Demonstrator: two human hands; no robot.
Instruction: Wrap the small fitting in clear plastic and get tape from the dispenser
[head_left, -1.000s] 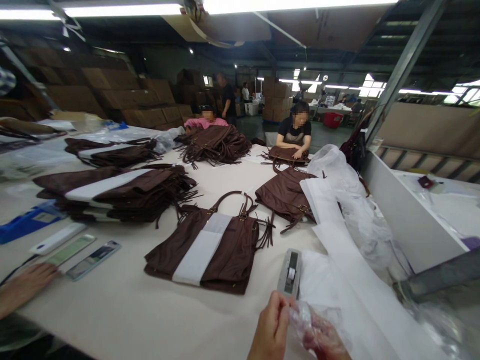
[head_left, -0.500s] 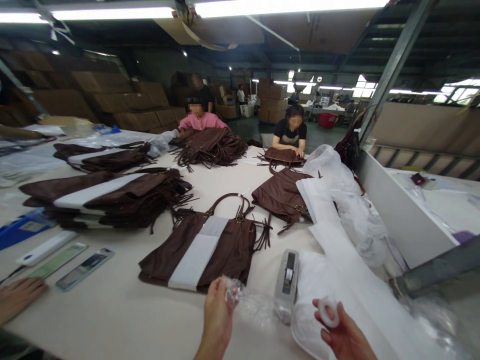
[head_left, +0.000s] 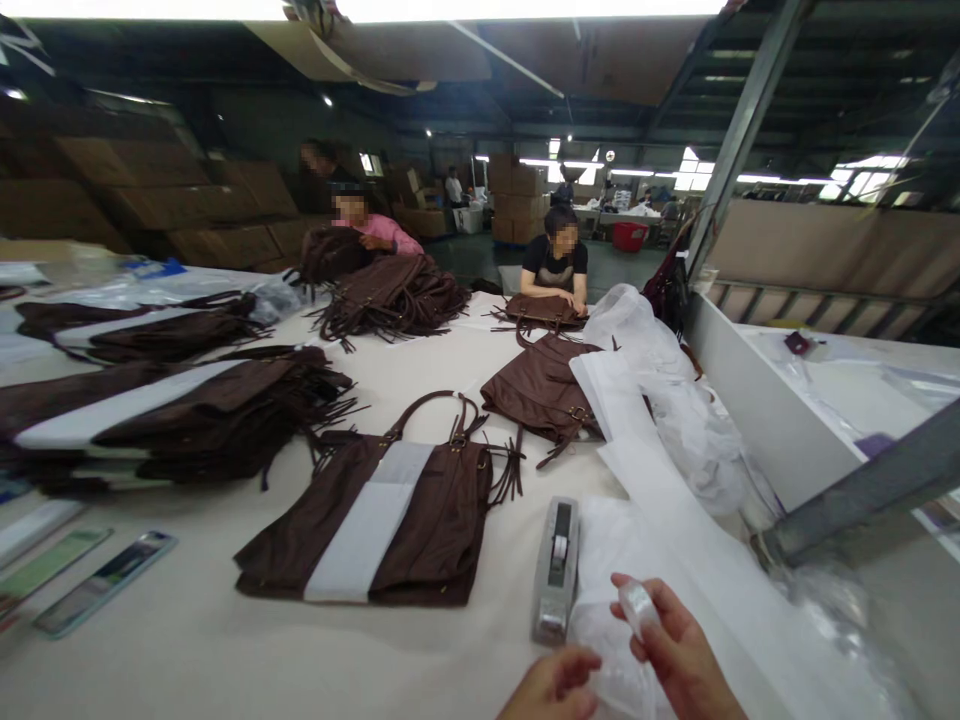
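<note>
My right hand (head_left: 675, 655) is at the bottom edge, fingers curled round a small white roll of tape (head_left: 637, 605). My left hand (head_left: 555, 688) sits just left of it, fingers bent and pinching crumpled clear plastic film (head_left: 609, 672) that lies between both hands. A grey tape dispenser (head_left: 555, 570) stands on the table right above my hands. To its left lies a flat brown handbag (head_left: 382, 510) with a white paper band across it and its handles pointing away from me.
Stacks of brown fringed bags (head_left: 172, 410) fill the left of the table (head_left: 187, 640). White paper sheets and plastic (head_left: 675, 430) pile on the right beside a white partition (head_left: 757, 410). Phones (head_left: 105, 580) lie at lower left. Two people (head_left: 555, 265) work on bags at the far end.
The view shifted right and down. My left hand moved right to meet my right hand, bringing the plastic film with it. The other person's hand at lower left has left the view.
</note>
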